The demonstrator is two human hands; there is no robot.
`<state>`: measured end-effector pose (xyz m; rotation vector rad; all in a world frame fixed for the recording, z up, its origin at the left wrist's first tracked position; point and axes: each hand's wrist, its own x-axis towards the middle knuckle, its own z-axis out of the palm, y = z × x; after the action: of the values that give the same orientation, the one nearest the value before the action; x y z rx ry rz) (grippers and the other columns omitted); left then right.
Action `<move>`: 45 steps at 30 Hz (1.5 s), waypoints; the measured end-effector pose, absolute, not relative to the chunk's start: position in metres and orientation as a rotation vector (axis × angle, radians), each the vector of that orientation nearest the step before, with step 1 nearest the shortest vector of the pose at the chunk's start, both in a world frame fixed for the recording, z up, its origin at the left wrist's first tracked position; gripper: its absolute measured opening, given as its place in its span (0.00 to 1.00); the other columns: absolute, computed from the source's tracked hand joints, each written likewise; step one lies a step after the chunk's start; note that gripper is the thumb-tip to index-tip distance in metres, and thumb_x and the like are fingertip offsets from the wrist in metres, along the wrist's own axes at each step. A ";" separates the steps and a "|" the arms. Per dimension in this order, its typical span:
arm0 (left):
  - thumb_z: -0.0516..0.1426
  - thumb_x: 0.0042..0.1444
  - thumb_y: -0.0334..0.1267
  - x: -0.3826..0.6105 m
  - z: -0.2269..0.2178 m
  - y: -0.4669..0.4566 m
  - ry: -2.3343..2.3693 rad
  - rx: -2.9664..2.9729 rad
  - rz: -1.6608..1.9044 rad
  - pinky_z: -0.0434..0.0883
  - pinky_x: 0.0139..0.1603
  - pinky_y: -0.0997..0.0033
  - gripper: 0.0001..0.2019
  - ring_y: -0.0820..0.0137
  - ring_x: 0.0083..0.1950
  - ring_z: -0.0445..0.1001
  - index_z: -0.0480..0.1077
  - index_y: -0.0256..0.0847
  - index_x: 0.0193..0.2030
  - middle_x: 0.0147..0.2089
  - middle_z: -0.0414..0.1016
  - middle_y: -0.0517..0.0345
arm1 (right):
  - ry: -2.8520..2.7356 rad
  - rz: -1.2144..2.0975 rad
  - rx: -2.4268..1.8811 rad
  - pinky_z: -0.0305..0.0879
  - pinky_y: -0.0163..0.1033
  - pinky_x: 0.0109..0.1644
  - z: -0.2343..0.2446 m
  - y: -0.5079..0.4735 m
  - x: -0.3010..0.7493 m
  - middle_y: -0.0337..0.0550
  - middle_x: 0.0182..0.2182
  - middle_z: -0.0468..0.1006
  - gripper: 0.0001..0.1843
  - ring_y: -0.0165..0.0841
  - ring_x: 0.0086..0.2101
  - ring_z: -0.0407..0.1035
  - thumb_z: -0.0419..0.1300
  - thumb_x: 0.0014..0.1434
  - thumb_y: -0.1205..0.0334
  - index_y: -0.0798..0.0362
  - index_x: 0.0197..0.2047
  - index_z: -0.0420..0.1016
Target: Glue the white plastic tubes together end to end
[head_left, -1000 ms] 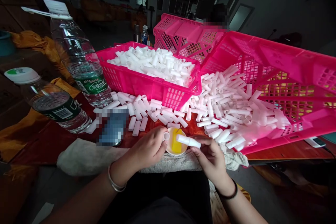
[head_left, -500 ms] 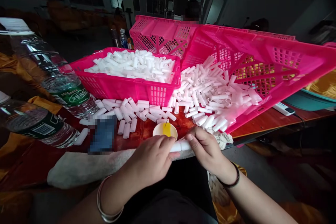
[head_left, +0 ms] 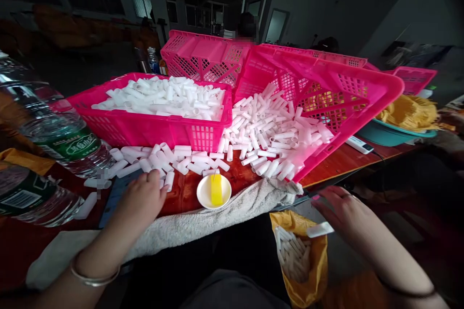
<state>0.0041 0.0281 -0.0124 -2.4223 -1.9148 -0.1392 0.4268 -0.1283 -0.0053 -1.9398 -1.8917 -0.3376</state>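
Observation:
My left hand (head_left: 143, 199) is down among loose white plastic tubes on the table, its fingers curled on a white tube (head_left: 162, 182), with the fingertips partly hidden. To the right, my right hand (head_left: 342, 212) is over the table's edge with fingers stretched and apart. A white tube (head_left: 320, 230) is in the air just below those fingers, above a yellow sack (head_left: 318, 270) that holds several more tubes. Between the hands sits a small white dish (head_left: 203, 197) with a yellow block (head_left: 216, 190) in it; a thin pin stands up from the block.
A pink basket (head_left: 155, 128) heaped with tubes stands behind. Beside it, a tipped pink basket (head_left: 377, 87) spills more tubes onto the table. Water bottles (head_left: 72, 140) stand at left near a flat blue object (head_left: 112, 200). A grey cloth (head_left: 174, 231) lies along the front edge.
My hands have parted from the tube they both gripped over the cloth. The left moved left to the loose tubes; the right moved right over the sack and let go of a tube.

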 end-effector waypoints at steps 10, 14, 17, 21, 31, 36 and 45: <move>0.48 0.59 0.35 0.014 -0.014 0.033 -1.984 -2.317 0.227 0.70 0.39 0.59 0.12 0.48 0.42 0.78 0.66 0.31 0.45 0.40 0.77 0.36 | -2.563 -0.716 -2.063 0.65 0.49 0.45 -0.016 -0.019 0.397 0.64 0.52 0.73 0.13 0.49 0.44 0.69 0.54 0.61 0.71 0.60 0.46 0.76; 0.48 0.57 0.32 0.005 -0.011 0.030 -2.022 -2.343 0.080 0.71 0.42 0.57 0.14 0.48 0.44 0.77 0.65 0.30 0.47 0.38 0.77 0.37 | -2.534 -0.714 -2.022 0.66 0.50 0.45 -0.018 -0.015 0.401 0.64 0.51 0.74 0.13 0.49 0.45 0.70 0.53 0.62 0.73 0.61 0.46 0.76; 0.51 0.56 0.36 -0.004 -0.015 0.020 -2.082 -2.507 -0.426 0.72 0.46 0.60 0.20 0.54 0.46 0.77 0.62 0.33 0.55 0.45 0.76 0.42 | -2.380 -0.459 -1.866 0.69 0.49 0.43 -0.023 -0.025 0.390 0.63 0.46 0.76 0.15 0.47 0.42 0.72 0.53 0.65 0.67 0.62 0.52 0.72; 0.52 0.57 0.39 0.000 -0.034 -0.003 -1.899 -2.997 -0.842 0.74 0.42 0.66 0.20 0.64 0.41 0.76 0.64 0.43 0.56 0.45 0.73 0.53 | -2.206 0.180 -1.430 0.73 0.43 0.43 -0.035 -0.040 0.340 0.51 0.43 0.78 0.21 0.38 0.39 0.75 0.47 0.69 0.62 0.53 0.63 0.64; 0.51 0.58 0.30 0.024 -0.053 -0.011 -1.571 -2.760 -0.771 0.72 0.51 0.51 0.11 0.55 0.51 0.72 0.67 0.38 0.47 0.48 0.71 0.42 | -2.093 0.329 -1.094 0.73 0.48 0.51 -0.068 -0.026 0.278 0.52 0.47 0.77 0.21 0.40 0.47 0.73 0.53 0.65 0.69 0.49 0.59 0.71; 0.67 0.47 0.48 0.040 -0.069 0.007 -1.582 -3.026 -0.980 0.72 0.55 0.49 0.36 0.50 0.60 0.69 0.57 0.39 0.59 0.61 0.64 0.37 | -2.021 0.546 -1.137 0.71 0.47 0.54 -0.066 -0.033 0.283 0.53 0.49 0.75 0.21 0.40 0.51 0.71 0.55 0.65 0.65 0.51 0.62 0.68; 0.72 0.38 0.41 0.049 -0.071 0.016 -1.670 -3.097 -1.155 0.70 0.56 0.48 0.37 0.54 0.57 0.71 0.63 0.43 0.55 0.56 0.71 0.45 | -1.992 0.433 -1.104 0.73 0.45 0.49 -0.067 -0.037 0.273 0.49 0.44 0.72 0.14 0.39 0.46 0.71 0.55 0.64 0.68 0.49 0.51 0.72</move>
<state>0.0490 0.0160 -0.0709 -3.0972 -1.6702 -1.1546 0.2729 -0.0373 -0.0665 -1.1042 -1.9924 0.4335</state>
